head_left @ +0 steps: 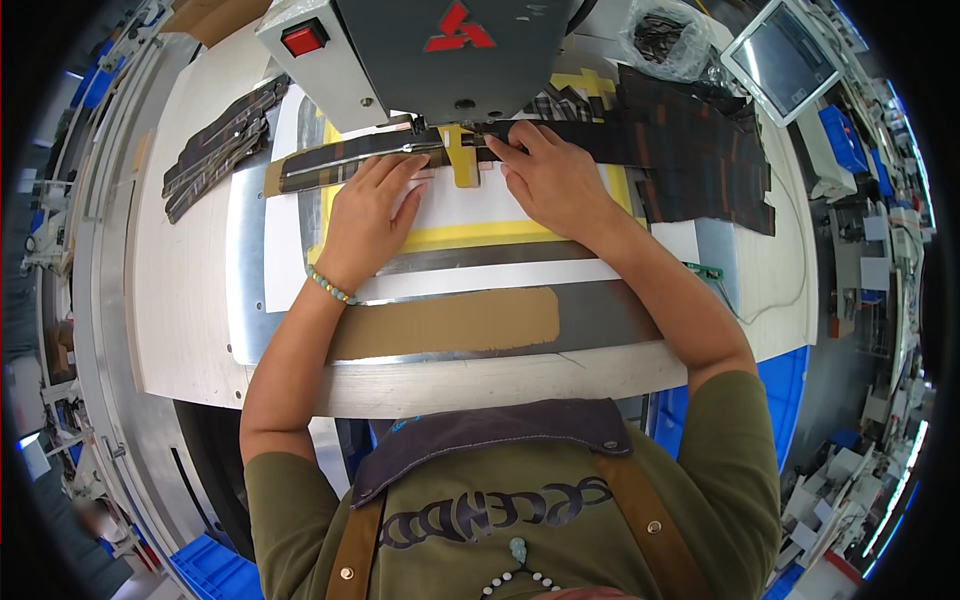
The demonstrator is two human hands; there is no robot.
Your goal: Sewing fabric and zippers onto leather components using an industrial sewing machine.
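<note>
A dark plaid fabric strip with a metal zipper (340,155) lies across the work bed, under the head of a grey sewing machine (450,60). My left hand (375,215) rests its outstretched fingertips on this strip, thumb apart, left of a yellow upright piece (461,158) below the needle area. On the right side of that piece, my right hand (555,185) has its fingers spread on a dark fabric strip (590,140), thumb away from the index finger. The machine head hides the needle. Yellow tape (480,236) borders the white sheet under my hands.
More zippered plaid strips (222,145) lie at the left, and dark plaid pieces (705,160) are piled at the right. A clear bag (665,40) and a tilted screen (782,60) stand at the back right. A tan strip (450,322) covers part of the metal front edge.
</note>
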